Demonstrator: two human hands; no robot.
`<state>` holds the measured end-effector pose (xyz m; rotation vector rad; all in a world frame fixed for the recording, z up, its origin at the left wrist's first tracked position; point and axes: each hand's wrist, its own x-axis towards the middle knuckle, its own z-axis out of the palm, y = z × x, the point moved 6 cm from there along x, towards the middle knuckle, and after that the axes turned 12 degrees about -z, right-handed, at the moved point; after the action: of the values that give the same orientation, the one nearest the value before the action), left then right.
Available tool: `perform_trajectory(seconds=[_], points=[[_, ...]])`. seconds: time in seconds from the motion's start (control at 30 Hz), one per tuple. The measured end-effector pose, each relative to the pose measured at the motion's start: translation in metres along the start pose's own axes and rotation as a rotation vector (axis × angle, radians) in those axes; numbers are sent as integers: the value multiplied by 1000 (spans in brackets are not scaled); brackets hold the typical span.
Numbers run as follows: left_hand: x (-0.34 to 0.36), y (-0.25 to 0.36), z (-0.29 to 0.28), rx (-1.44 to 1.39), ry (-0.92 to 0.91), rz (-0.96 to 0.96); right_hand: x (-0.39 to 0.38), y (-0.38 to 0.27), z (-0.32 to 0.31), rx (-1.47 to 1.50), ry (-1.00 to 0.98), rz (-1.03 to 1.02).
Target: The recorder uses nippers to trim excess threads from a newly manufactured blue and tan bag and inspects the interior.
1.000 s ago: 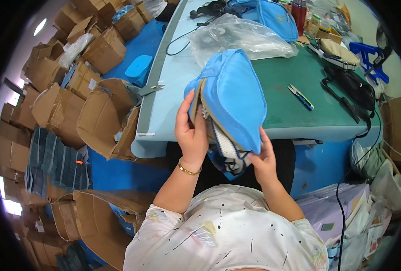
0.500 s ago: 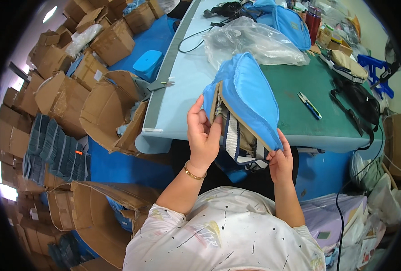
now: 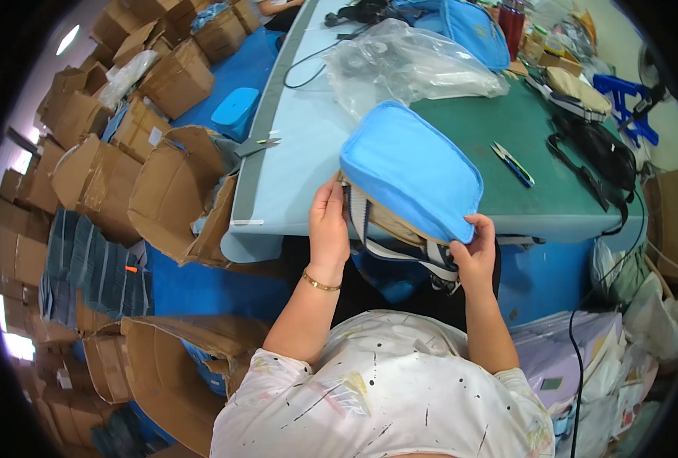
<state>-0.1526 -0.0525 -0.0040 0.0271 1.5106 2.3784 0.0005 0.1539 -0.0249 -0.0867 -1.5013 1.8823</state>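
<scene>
I hold a light blue fabric bag [image 3: 409, 169] over the front edge of the worktable [image 3: 274, 183], its smooth blue panel face up, with a beige zipped side and white-and-navy striped straps hanging beneath. My left hand [image 3: 328, 229] grips the bag's left side, fingers partly behind it. My right hand [image 3: 472, 252] pinches the lower right corner. Just beyond the bag lies a crumpled clear plastic bag [image 3: 411, 65]. Thread snips [image 3: 512, 164] rest on the green mat [image 3: 507, 122] to the right.
Cardboard boxes [image 3: 91, 183] crowd the left, beside a blue plastic container [image 3: 234, 114] and stacked dark panels [image 3: 87, 267]. Scissors [image 3: 255, 146] lie at the table's left edge. Right are a black bag [image 3: 595, 153], beige pouch [image 3: 576, 91], cable and wrapped items [image 3: 560, 359]. Someone's arm [image 3: 274, 6] shows far back.
The blue bag has turned from tilted upright, zipped opening facing me, to lying flatter with the blue panel upward. Both my hands still hold it and have shifted with it.
</scene>
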Motion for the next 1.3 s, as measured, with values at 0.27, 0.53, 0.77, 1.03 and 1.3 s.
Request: perform_trajectory(seconds=[0.27, 0.53, 0.77, 1.03, 1.3], points=[[-23, 29, 21, 1083, 77, 632, 10, -6, -3, -431, -76, -227], [-17, 12, 9, 953, 158, 568, 5, -19, -3, -637, -192, -385], [-24, 13, 11, 1041, 227, 825, 5, -22, 0, -644, -200, -391], [1, 7, -12, 775, 171, 506, 2, -13, -2, -609, -189, -389], [2, 8, -11, 734, -70, 572, 7, -13, -3, -603, -186, -389]])
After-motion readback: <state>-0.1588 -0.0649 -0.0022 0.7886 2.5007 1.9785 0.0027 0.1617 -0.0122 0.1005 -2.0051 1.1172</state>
